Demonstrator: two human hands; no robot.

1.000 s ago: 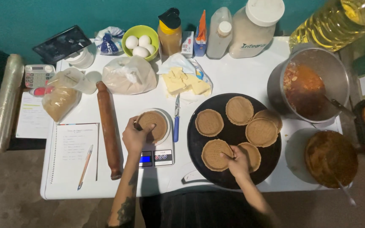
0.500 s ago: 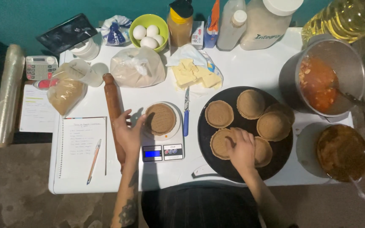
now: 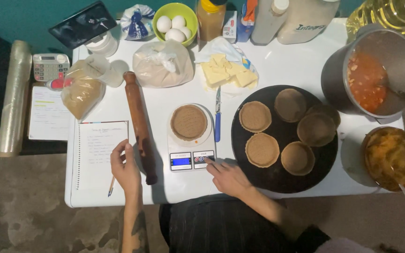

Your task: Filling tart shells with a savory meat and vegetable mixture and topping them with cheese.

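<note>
Head view: the right hand (image 3: 228, 177) is extended with its index fingertip set on the buttons of the small kitchen scale (image 3: 191, 159), holding nothing, while a pastry shell (image 3: 189, 122) sits on the scale's platter just beyond that fingertip. The left hand (image 3: 125, 168) is laid flat and empty on the notebook (image 3: 94, 154), a pencil (image 3: 112, 185) just under its fingers and the rolling pin (image 3: 139, 124) just beside them. A reliable reading is best obtained if the button is pressed lightly and the platter is left untouched.

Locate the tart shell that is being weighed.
In the head view, the tart shell sits on the kitchen scale at table centre, between the rolling pin and the blue-handled knife, just above the right hand.
</note>
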